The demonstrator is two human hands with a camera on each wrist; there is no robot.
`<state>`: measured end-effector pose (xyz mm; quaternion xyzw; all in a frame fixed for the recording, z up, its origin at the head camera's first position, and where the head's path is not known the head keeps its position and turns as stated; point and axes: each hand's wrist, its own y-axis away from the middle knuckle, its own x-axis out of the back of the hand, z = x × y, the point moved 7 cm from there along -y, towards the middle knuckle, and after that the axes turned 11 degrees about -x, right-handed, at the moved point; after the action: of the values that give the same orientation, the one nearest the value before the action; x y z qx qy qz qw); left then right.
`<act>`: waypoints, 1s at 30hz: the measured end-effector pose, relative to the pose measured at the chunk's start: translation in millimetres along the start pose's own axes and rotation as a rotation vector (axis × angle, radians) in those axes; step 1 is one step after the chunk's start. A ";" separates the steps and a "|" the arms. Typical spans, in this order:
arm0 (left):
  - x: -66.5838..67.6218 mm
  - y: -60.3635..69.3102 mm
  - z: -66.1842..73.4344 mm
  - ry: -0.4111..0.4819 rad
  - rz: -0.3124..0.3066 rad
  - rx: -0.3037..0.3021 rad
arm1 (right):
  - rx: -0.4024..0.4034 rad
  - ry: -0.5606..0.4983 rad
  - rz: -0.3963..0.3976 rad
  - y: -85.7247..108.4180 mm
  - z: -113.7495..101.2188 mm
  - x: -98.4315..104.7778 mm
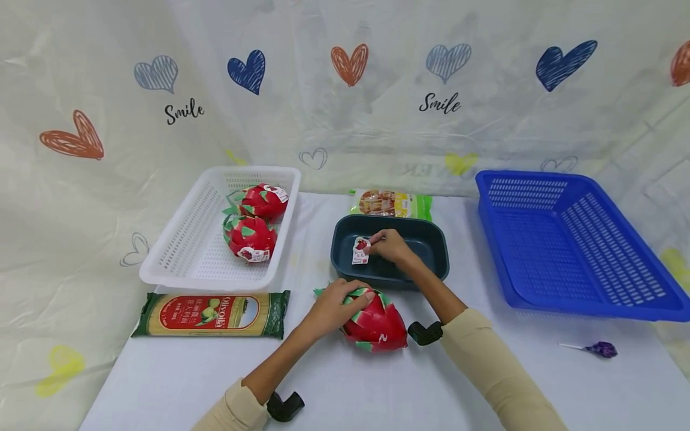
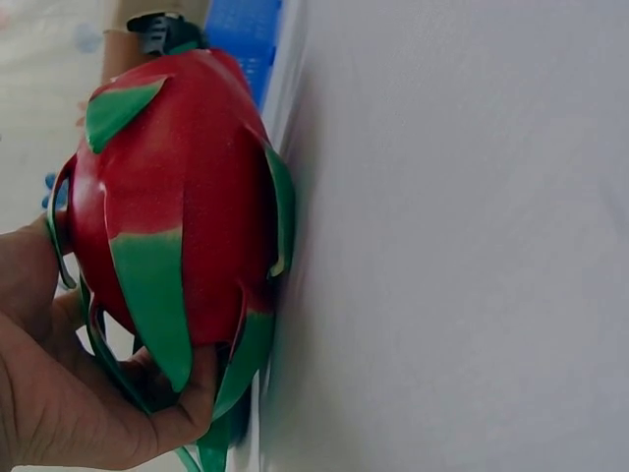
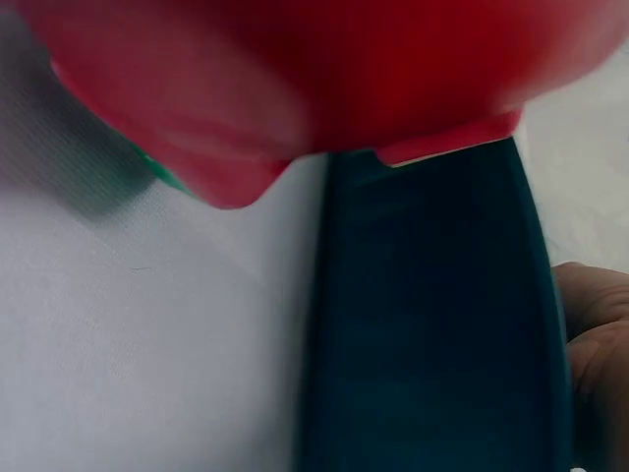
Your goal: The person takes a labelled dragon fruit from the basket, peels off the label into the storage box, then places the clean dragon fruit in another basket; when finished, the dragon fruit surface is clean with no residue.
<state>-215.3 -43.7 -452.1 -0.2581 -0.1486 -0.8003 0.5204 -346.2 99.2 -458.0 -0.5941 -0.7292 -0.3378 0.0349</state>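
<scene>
In the head view my left hand (image 1: 330,306) grips the leafy end of a red toy dragon fruit (image 1: 380,326), lying on the table in front of a dark rectangular tub (image 1: 426,239). The left wrist view shows its thumb and fingers around the green leaf tips of the dragon fruit (image 2: 226,177). Over the tub, my right hand (image 1: 395,246) pinches a small white label (image 1: 359,256) with a dragon fruit picture. The right wrist view has the tub's wall (image 3: 432,315) hiding most of the right hand (image 3: 598,344); the label is out of sight there.
A white basket (image 1: 178,272) at the left holds two labelled dragon fruits (image 1: 250,236). Spaghetti (image 1: 215,314) lies in front of it. Behind the tub is a green-edged food bag (image 1: 388,203). At the right are a blue basket (image 1: 517,239) and a purple-wrapped lollipop (image 1: 601,349).
</scene>
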 end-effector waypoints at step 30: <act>0.4 -1.3 -0.3 0.008 -0.011 -0.067 | 0.139 0.430 0.221 -2.3 -8.5 -18.3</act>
<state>-216.6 -43.7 -452.1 -0.2713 -0.1212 -0.8087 0.5076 -345.9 79.1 -460.8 -0.5810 -0.6570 -0.3995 0.2668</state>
